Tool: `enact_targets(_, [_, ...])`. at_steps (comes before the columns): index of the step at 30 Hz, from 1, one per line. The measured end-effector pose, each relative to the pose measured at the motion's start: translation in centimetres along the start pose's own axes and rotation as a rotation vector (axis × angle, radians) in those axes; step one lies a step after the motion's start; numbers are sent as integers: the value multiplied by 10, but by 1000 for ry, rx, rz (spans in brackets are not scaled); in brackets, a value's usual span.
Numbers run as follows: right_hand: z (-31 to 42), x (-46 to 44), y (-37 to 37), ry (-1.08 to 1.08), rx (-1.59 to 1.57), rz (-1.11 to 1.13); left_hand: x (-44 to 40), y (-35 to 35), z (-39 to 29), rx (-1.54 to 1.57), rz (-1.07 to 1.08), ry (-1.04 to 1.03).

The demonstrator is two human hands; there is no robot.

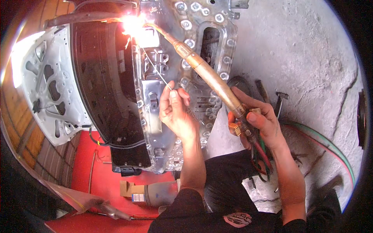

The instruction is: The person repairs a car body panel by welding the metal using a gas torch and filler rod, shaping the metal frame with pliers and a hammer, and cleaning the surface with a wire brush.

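My left hand (pixel 178 110) pinches the lower end of a thin filler rod (pixel 156 70), whose upper end runs up to a bright glare. My right hand (pixel 261 123) is wrapped round the valve end of a brass torch (pixel 211 79), beside a knurled knob. The torch slants up and left, and its bent tip ends at the glare (pixel 134 25) with sparks round it. Behind both hands stands a bare metal car body panel (pixel 171 27) with many round weld marks and an oblong opening. The exact contact of rod and metal is hidden by the glare.
A white inner panel (pixel 54 89) stands at the left, beside dark glass (pixel 103 77). Green and red hoses (pixel 330 143) run from the torch across the grey concrete floor (pixel 295 46). An open cardboard box (pixel 132 190) lies over a red surface (pixel 83 167) at the lower left.
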State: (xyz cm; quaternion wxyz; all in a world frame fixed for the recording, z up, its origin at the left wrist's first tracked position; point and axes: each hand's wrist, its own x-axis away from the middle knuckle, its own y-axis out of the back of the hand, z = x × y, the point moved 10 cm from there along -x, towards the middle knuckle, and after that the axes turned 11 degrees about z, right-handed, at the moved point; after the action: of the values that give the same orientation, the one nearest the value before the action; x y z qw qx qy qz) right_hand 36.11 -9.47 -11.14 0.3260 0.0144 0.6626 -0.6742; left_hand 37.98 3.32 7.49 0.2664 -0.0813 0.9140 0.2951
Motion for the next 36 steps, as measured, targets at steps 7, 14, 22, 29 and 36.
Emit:
enact_targets(7, [-2, 0, -1, 22, -13, 19, 7, -3, -4, 33, 34, -20])
enact_targets(14, [-1, -1, -2, 38, 3, 30, 13, 3, -1, 35, -41, 18])
enact_targets(22, [0, -2, -3, 49, 13, 23, 14, 1, -1, 21, -18, 1])
enact_targets(29, [0, -2, -3, 33, 51, 20, 14, -1, -1, 31, -13, 11])
enact_targets(36, [-5, -2, 2, 7, 54, 31, 14, -1, 0, 9, -8, -2])
